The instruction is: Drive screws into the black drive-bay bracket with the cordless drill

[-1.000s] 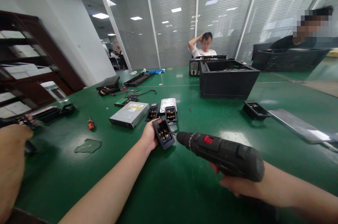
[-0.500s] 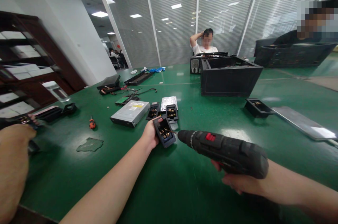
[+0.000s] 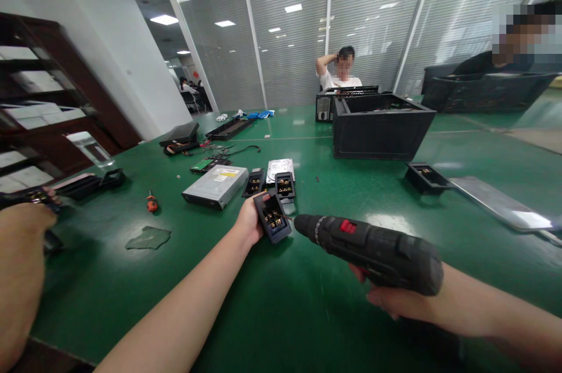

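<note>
Plainly, our left hand [image 3: 249, 225] grasps a black housing [image 3: 277, 235] by its left side, tilted just above the green table [image 3: 281, 308], with its open face and brass-coloured terminals toward us. Our right hand [image 3: 389, 298] is wrapped around the grip of a black drill [image 3: 373, 253], whose thin bit points leftward to the housing; we cannot tell whether its tip touches a terminal.

Right behind our left hand things crowd close: one similar housing [image 3: 253, 184], a second housing [image 3: 285, 187] overlapping a silver hard drive [image 3: 279, 168], and a flat optical drive [image 3: 215, 187] to the left. Nearer our left forearm we see an orange screwdriver [image 3: 151, 203] and a dark irregular sheet [image 3: 148, 238].

To our right, beyond the drill, another black housing [image 3: 425, 178] sits beside a silver slab [image 3: 503, 202]. A large black case [image 3: 380, 134] blocks part of our view across the table, where a person in white [image 3: 340, 81] sits. At our far left, a co-worker's arm [image 3: 21, 256] reaches over the tabletop.
</note>
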A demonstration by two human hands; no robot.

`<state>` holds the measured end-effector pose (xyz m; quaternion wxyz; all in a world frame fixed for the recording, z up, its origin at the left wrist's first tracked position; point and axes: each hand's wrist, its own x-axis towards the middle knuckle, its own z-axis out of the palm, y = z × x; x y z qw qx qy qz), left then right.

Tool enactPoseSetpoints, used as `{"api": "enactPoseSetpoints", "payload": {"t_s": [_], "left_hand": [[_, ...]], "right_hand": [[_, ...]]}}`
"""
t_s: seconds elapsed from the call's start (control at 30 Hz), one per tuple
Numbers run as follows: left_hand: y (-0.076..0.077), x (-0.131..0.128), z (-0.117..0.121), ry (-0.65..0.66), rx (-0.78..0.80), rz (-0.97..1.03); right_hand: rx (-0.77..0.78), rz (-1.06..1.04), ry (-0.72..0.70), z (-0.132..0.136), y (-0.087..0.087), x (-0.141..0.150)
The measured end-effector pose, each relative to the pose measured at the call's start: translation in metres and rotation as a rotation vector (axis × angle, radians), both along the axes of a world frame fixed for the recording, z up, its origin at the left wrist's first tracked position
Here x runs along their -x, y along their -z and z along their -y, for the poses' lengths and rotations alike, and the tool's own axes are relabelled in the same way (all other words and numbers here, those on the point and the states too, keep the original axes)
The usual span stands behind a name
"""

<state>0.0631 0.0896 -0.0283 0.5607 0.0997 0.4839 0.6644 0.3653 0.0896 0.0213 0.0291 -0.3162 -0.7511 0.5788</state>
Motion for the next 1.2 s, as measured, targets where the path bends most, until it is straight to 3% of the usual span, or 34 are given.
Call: {"api": "enactPoseSetpoints", "payload": {"t_s": [1.2], "left_hand": [[-0.0001,-0.0001,0.0002,-0.018,-0.004,0.015]], "right_hand": [[0.011,-0.025,0.019,0.0016,-0.0006,-0.0001]]}}
